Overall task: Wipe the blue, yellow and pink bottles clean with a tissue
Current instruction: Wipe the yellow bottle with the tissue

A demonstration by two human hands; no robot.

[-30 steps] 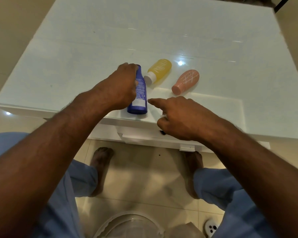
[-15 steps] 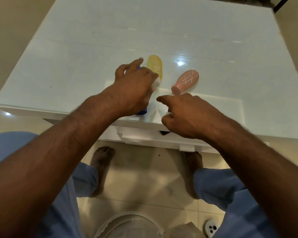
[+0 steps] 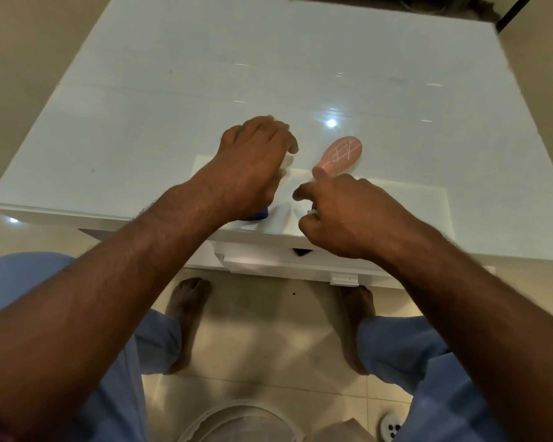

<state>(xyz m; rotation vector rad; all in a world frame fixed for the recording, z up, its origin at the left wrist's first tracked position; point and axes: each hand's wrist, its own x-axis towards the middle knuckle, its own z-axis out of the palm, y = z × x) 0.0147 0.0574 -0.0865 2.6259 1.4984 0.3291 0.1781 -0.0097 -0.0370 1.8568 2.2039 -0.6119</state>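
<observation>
Bottles in three colours are laid on a white glossy table (image 3: 141, 122), near its front edge. Closest to the camera, a beige tiled floor (image 3: 268, 330) is seen, with two bare feet, blue trouser legs (image 3: 412, 352), a round floor drain (image 3: 393, 427) at the lower right and the rim of a pale round container (image 3: 243, 406) at the bottom edge. A white drawer front (image 3: 268, 260) is fitted under the tabletop.

Both forearms are extended over the front edge of the table. The right hand (image 3: 342, 215) is held just above the front edge, fingers loosely curled and the index finger pointed to the left; a small white scrap shows at its curled fingers, but whether anything is gripped cannot be told. The left hand (image 3: 253, 167) is lowered palm-down over the table, fingers bent. The blue bottle (image 3: 257, 215) is almost wholly covered by it; only the bottle's base shows at the near side of the palm. Only a small tip of the yellow bottle (image 3: 276, 120) is visible beyond the knuckles. Whether the left hand is closed on either bottle cannot be told.

The pink bottle (image 3: 340, 154) is laid on its side, untouched, just beyond the right hand and to the right of the left hand, cap end toward the person. Ceiling light reflections (image 3: 331, 123) are shown on the tabletop further back.
</observation>
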